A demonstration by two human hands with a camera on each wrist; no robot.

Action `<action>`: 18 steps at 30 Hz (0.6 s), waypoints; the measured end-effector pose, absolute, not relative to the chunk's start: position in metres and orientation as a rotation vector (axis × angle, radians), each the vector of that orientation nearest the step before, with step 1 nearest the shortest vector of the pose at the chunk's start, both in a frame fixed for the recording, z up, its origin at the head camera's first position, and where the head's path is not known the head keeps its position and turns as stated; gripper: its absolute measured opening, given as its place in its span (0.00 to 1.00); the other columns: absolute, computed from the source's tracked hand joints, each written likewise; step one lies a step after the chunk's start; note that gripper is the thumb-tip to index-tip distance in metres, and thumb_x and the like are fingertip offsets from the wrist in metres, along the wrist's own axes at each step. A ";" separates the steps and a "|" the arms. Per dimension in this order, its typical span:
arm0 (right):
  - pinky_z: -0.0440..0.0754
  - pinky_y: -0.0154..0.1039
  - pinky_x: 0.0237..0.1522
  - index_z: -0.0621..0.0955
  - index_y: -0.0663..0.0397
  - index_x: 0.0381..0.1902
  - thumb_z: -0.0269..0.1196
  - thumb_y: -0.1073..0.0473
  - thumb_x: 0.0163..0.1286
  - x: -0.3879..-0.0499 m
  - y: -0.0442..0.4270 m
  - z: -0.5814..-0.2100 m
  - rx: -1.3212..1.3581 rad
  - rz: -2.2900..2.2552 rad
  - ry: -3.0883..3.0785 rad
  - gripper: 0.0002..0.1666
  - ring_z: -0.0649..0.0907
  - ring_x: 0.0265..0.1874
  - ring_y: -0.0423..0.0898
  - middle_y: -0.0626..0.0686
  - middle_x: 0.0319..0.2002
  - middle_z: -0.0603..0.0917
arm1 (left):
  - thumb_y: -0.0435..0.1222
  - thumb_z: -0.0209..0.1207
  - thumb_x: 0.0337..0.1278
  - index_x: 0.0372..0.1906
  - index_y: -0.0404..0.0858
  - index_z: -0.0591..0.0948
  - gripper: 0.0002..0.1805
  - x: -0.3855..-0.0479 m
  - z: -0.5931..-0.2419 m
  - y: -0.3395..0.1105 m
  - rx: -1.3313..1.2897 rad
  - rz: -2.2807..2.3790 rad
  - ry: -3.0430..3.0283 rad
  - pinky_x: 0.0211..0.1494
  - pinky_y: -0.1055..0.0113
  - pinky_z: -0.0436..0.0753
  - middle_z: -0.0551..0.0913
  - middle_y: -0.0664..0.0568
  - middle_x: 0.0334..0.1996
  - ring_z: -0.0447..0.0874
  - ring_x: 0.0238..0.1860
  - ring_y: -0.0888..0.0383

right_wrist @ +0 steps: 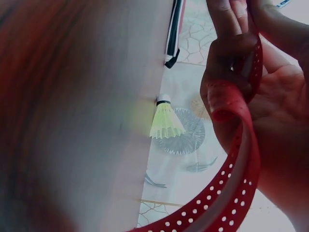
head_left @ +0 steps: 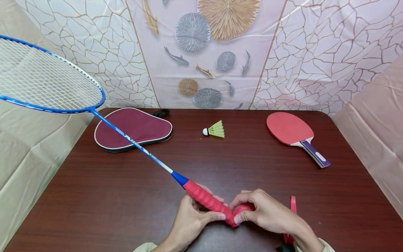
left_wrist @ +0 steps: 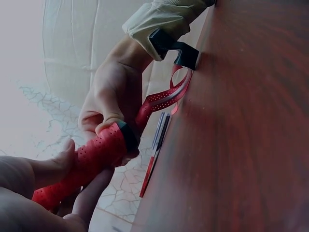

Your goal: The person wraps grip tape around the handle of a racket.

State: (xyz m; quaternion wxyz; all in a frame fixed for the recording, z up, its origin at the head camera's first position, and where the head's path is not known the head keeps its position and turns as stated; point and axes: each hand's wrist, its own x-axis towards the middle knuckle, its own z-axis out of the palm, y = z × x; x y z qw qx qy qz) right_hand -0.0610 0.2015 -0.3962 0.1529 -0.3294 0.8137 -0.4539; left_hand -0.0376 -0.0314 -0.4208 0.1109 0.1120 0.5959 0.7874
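A blue badminton racket [head_left: 122,134] slants up to the left, its handle wound with red perforated grip tape [head_left: 204,197]. My left hand [head_left: 189,218] holds the wrapped handle from below, thumb along its lower side. At the butt end, my right hand [head_left: 272,211] pinches the tape between thumb and curled fingers. The black butt cap [left_wrist: 128,136] shows in the left wrist view. From the right hand a loose length of tape [right_wrist: 244,164] loops down in the right wrist view; part of it is hidden behind the wrist in the head view.
A maroon paddle case [head_left: 135,127] lies at the back left of the brown table [head_left: 132,206]. A yellow shuttlecock [head_left: 215,129] lies at the back middle, and a red table tennis paddle [head_left: 291,128] at the back right. A patterned backdrop [head_left: 207,70] stands behind.
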 end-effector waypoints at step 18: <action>0.77 0.31 0.24 0.83 0.34 0.38 0.75 0.45 0.55 -0.058 0.199 -0.391 -0.854 -1.295 2.382 0.15 0.78 0.25 0.36 0.39 0.31 0.84 | 0.24 0.73 0.44 0.52 0.34 0.68 0.31 -0.036 -0.424 -0.029 0.381 2.324 1.633 0.47 0.58 0.84 0.83 0.34 0.45 0.85 0.44 0.44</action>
